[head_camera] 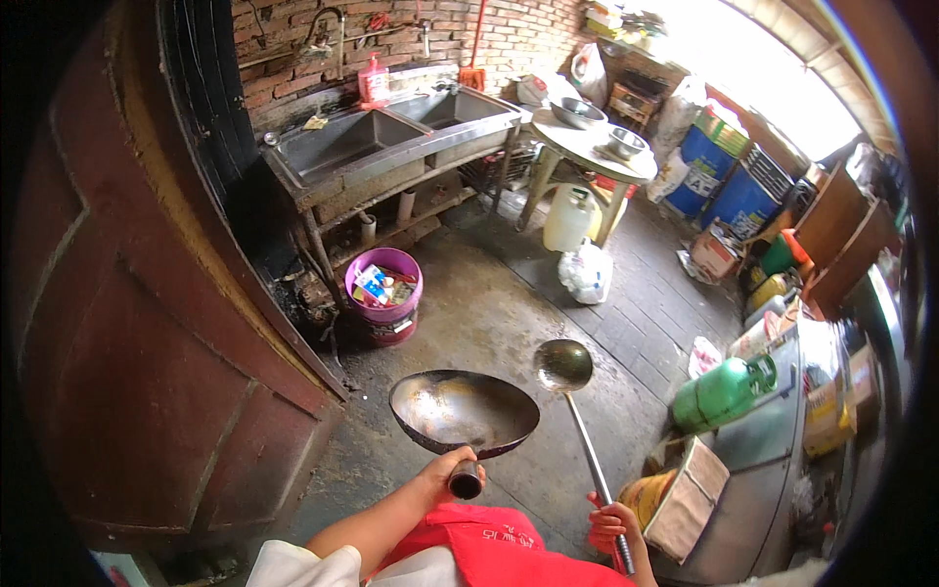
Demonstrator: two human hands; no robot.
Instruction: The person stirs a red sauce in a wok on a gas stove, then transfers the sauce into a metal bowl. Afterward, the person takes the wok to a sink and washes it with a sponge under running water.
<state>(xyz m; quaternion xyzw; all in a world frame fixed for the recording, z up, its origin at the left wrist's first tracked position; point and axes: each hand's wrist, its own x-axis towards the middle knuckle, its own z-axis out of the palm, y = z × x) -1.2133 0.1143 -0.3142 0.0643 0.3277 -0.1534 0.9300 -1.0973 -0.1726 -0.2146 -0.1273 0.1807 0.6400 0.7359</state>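
My left hand grips the round handle of a worn metal wok and holds it out in front of me above the floor. The wok's inside faces me, with brownish stains and no food to be seen in it. In my right hand is the ridged handle of a long metal ladle. Its round bowl points away from me, to the right of the wok and apart from it. A red apron bearing writing covers my front.
Ahead stands a double-basin metal sink, with a purple bucket of rubbish below. A round table carries metal bowls; a plastic jug and white bag sit by it. A green gas cylinder lies right. A brown door stands left.
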